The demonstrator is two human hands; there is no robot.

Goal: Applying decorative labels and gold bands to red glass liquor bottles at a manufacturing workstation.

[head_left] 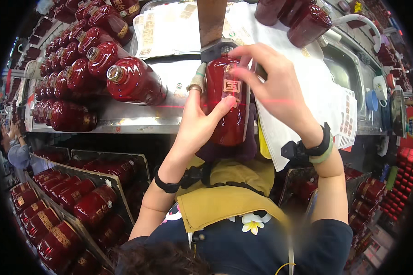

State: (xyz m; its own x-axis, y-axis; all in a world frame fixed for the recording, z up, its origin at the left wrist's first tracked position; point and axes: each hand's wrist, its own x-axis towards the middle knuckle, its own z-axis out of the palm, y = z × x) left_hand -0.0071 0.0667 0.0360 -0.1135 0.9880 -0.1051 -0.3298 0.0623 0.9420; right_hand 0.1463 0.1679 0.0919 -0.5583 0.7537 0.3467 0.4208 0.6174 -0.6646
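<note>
A red glass bottle [230, 126] lies in front of me, its neck pointing away, against a dark holder [220, 48] at the foot of a brown post. My left hand [199, 112] grips the bottle from its left side, with the thumb across the front and wrapped fingertips on the far left edge. Under that thumb sits a gold decal [231, 85] with a square mark. My right hand [273, 75] hovers over the bottle's shoulder, fingers curved and apart from the thumb, the tips slightly blurred. Whether those tips touch the glass is hard to see.
Red bottles [135, 82] crowd the metal bench on the left, and more [309, 27] stand at the back right. Decal sheets [167, 30] and white paper [289, 119] cover parts of the bench. Crates of bottles [94, 204] stand below left. A metal sink [348, 68] is at right.
</note>
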